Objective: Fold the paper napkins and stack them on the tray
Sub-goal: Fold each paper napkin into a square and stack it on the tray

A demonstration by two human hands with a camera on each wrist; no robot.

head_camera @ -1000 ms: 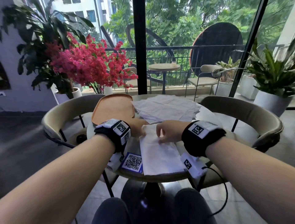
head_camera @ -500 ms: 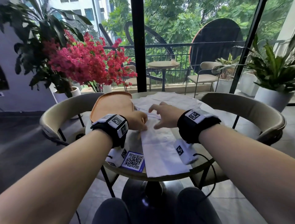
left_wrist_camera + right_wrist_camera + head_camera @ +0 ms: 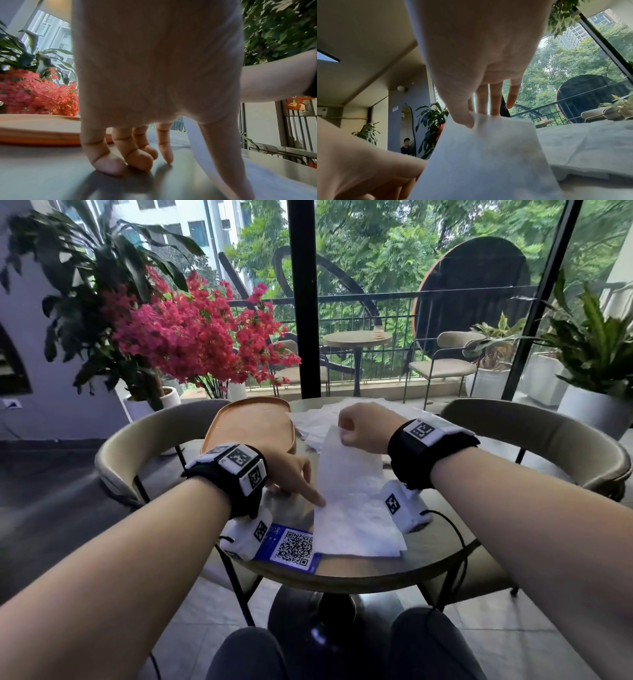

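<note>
Since earlier frame, right hand (image 3: 363, 429) has lifted far end of napkin (image 3: 349, 501) off surface (image 3: 359, 573). Left hand (image 3: 291, 474): fingers (image 3: 106, 161) loosely curled, index tip pinning napkin's left edge. Tray (image 3: 250, 422) far left, bare. Right fingers (image 3: 462, 116) pinch raised edge. Near end flat by surface rim. Loose napkins (image 3: 315, 419) piled behind.

Bare forearms; black wristbands (image 3: 236, 477) carry white marker-printed camera blocks (image 3: 404, 505) — one cabled — dark trousers (image 3: 246, 655).
</note>
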